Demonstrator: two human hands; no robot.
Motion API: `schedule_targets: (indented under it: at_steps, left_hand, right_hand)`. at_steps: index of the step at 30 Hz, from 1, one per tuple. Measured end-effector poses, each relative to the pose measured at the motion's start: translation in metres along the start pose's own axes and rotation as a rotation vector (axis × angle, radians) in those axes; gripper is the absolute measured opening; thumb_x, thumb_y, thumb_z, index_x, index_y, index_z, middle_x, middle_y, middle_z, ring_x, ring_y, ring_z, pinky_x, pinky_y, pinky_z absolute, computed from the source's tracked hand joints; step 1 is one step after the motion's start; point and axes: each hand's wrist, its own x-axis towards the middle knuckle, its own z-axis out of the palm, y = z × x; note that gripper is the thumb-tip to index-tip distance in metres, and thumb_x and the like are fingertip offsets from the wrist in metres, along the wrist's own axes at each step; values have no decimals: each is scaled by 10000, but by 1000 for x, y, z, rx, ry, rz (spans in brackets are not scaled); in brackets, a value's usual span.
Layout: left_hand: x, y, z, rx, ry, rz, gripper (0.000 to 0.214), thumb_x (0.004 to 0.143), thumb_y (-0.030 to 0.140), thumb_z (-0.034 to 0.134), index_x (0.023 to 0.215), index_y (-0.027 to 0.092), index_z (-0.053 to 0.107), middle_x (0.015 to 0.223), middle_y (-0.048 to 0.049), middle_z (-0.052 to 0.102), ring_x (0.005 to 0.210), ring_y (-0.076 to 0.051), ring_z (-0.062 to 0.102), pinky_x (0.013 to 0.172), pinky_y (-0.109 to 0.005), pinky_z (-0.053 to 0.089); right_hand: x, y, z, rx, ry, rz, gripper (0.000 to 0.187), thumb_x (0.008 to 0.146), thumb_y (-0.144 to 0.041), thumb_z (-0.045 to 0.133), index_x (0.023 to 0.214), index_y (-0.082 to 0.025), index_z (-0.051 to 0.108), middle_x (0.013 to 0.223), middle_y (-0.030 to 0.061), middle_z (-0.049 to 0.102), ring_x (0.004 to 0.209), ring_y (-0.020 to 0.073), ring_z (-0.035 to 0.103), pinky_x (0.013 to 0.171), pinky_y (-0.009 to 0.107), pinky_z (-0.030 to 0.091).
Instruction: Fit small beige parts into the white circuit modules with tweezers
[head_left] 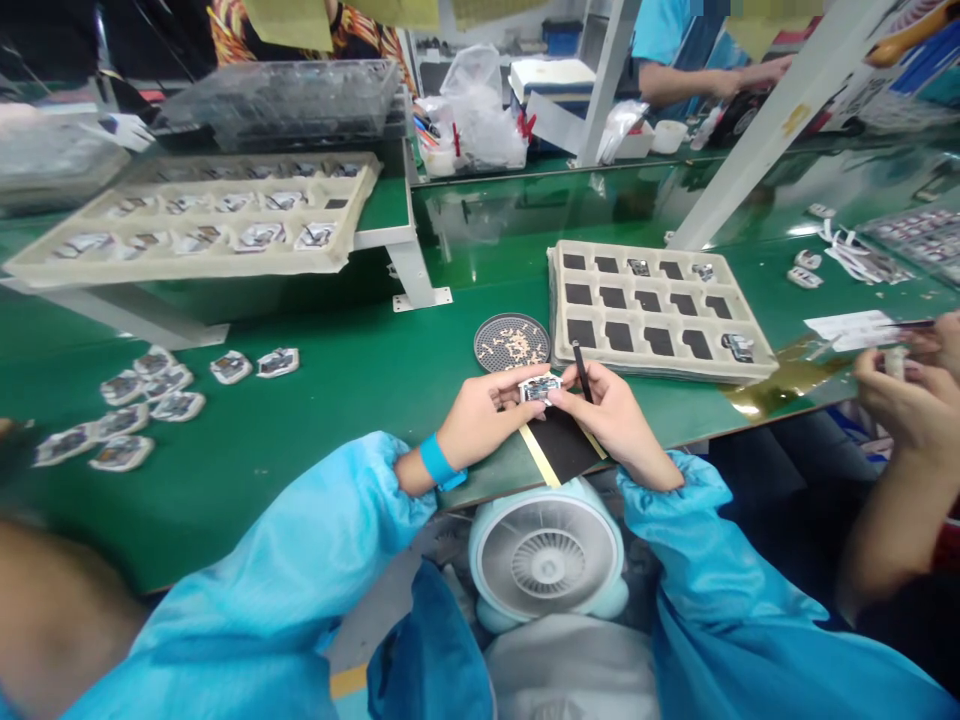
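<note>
Between both hands, above a black mat [562, 447] at the table's front edge, is a small white-framed electronic module [541, 388]. My left hand [482, 412] is closed on its left side, with a blue band around the wrist. My right hand [611, 412] touches the module's right side with the thumb and also grips a thin black pen-like tool [582, 371], held upright. Just behind the hands stands a round grey dish [487, 345] with many tiny beige pieces [517, 345]. The module's fine details are too small to make out.
A stacked cream tray [664, 371] with dark-lined pockets holds a few modules at right. Several similar modules [124, 420] lie at left, below a raised shelf bearing another filled tray [180, 262]. A co-worker's hands [911, 385] are at right. A fan [547, 560] sits below the table edge.
</note>
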Motion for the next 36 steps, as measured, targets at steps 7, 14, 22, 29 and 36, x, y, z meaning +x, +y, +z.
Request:
schedule_targets:
  at_steps: [7, 14, 22, 29, 36]
  left_hand:
    - [-1, 0, 4, -224, -24, -45, 513, 778, 266, 860, 1259, 152, 724, 1178, -120, 770, 855, -172, 747, 890, -345, 629]
    - [-2, -5, 6, -89, 34, -42, 520, 834, 317, 807, 1305, 138, 678, 1102, -119, 770, 844, -181, 737, 854, -344, 622]
    - [-1, -8, 13, 4, 83, -33, 370, 820, 385, 798, 1067, 114, 746, 975, -104, 779, 806, -196, 710, 790, -340, 598]
    - [-7, -3, 11, 384, 167, 216, 230, 904, 287, 710, 1096, 178, 777, 999, -62, 789, 765, -157, 675, 734, -297, 558]
    - [-8, 0, 4, 662, 162, 447, 224, 961, 234, 638, 1157, 212, 744, 1041, -56, 773, 919, -182, 691, 853, -323, 537]
  right_hand:
    - [1, 2, 12, 127, -20, -20, 335, 756, -370, 870, 979, -204, 683, 900, 11, 693, 846, 162, 641, 825, 304, 521]
    - [-5, 0, 11, 94, 3, -1, 274, 774, -366, 847, 913, -187, 691, 856, 15, 705, 777, 163, 637, 793, 321, 526]
    - [-7, 7, 13, 59, 19, 12, 344, 768, -422, 862, 939, -183, 685, 870, 37, 730, 800, 187, 672, 769, 326, 525]
    - [-10, 2, 3, -108, 4, -110, 305, 848, -439, 812, 1035, -212, 730, 1005, 53, 749, 871, 204, 682, 773, 340, 538]
    - [4, -29, -13, -411, -25, -563, 115, 947, -314, 712, 1021, -240, 759, 986, 71, 697, 927, 227, 659, 823, 390, 553]
